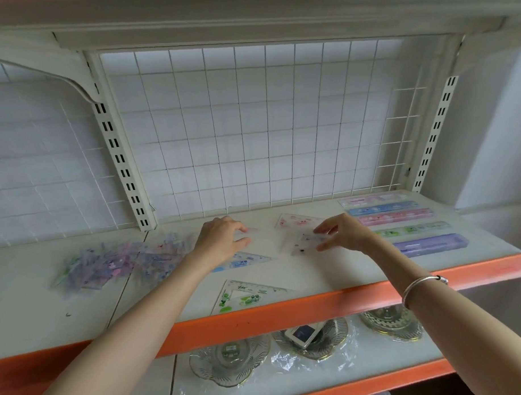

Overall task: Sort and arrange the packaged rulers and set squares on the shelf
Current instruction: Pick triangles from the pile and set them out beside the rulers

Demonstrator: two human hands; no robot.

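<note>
Packet pile (109, 264) blurred, blue set square (246, 260) half-hidden

light: bright, soft, diffuse; wire grid back (256, 123) washed pale. shadows: faint, beneath upper shelf (259, 23). blur: top-left corner smeared; left hand (222, 239) and right hand (345, 232) slightly soft. distortion: slotted upright (435, 132) leans outward near the edge.

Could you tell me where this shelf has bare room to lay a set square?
Bare shelf lies in front of the heap of packets, and along the orange edge between the green set square and the rulers. The middle is crowded: left hand, right hand holding a clear set square, blue set square, pink set square.
</note>
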